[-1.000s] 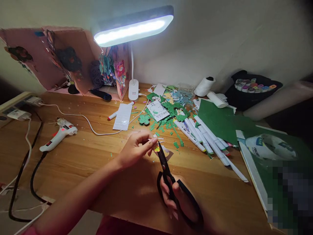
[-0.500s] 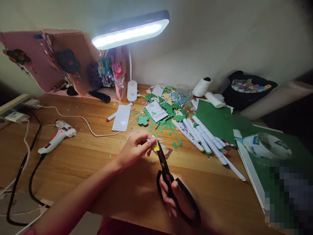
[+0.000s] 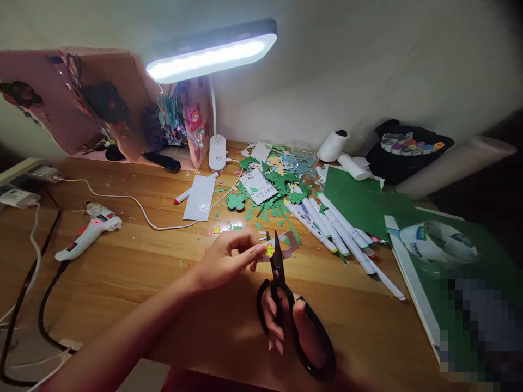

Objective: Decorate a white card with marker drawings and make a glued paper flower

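Note:
Between thumb and fingertips, my left hand (image 3: 226, 258) pinches a small yellow flower cutout (image 3: 269, 250). My right hand (image 3: 281, 321) has its thumb and fingers through the handles of black scissors (image 3: 278, 269). The scissor blades stand apart, their tips right beside the flower. A greyish see-through strip (image 3: 291, 246) shows behind the blades; whether it is joined to the flower, I cannot tell. Another small yellow flower (image 3: 216, 230) lies on the table just beyond my left hand. The left fingers partly hide what they grip.
Green paper scraps (image 3: 281, 185), markers (image 3: 339, 228) and green sheets (image 3: 355, 198) lie beyond my hands. A glue gun (image 3: 87, 234) with its cord lies left. A lit lamp (image 3: 216, 51) overhangs the table. A tape roll (image 3: 437, 247) sits at right, a pink box (image 3: 131, 109) at back left.
The scissor blades have parted from nearly closed. The yellow flower has shifted slightly right and shows more fully. The view has turned slightly, bringing the flower on the table into sight.

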A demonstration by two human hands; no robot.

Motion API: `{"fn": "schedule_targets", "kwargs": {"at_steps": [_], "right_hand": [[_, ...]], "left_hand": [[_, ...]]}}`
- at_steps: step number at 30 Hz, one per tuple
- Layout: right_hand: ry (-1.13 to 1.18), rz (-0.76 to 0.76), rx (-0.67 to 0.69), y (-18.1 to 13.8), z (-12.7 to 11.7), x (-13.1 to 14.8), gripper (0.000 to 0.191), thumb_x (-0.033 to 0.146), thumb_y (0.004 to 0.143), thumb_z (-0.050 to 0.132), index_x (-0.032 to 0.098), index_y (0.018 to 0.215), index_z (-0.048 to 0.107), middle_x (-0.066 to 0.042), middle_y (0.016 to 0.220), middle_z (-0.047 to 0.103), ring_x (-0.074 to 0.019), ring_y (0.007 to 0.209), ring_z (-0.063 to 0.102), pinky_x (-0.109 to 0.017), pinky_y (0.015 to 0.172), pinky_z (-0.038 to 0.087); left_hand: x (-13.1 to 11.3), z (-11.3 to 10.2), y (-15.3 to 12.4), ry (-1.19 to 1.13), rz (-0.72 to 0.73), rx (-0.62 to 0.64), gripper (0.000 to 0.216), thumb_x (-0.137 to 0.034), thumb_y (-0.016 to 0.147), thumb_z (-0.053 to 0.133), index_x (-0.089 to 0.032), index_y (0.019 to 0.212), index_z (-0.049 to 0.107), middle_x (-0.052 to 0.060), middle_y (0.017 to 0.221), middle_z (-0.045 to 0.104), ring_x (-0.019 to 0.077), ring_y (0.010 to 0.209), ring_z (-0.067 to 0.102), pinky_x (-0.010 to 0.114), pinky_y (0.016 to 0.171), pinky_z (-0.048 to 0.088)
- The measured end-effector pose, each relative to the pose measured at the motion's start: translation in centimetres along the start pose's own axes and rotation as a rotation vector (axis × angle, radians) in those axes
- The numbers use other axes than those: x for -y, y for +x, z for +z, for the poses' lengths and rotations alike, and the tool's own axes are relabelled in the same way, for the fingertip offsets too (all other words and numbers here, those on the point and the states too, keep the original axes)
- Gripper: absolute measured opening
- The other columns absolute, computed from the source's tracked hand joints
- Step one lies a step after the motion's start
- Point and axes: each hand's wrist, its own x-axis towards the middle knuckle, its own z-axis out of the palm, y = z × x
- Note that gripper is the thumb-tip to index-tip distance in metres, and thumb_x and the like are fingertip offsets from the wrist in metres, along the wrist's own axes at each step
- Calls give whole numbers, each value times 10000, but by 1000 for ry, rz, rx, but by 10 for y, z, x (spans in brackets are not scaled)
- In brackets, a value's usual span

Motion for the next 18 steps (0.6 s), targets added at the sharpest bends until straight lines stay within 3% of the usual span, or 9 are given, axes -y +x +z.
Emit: {"fn": "schedule_targets", "kwargs": {"at_steps": [11,18], "right_hand": [[-12,34,-57,-3,9,13,553,711,780,386,171,741,496,28,561,442,-79,461,386,-211,470,359],[19,82,-47,0,5,6,613,784,708,392,182,738,503,43,531,414,-75,418,350,-219,432,354]], "left_hand": [[-7,1,0,124,40,66,301,-365,878,531,-132,698,593,-13,583,558,78,528,518,171,497,364],[-8,0,0,130,26,83,332,-390,889,505,-140,689,593,-5,582,561,91,534,523,180,498,365]]}}
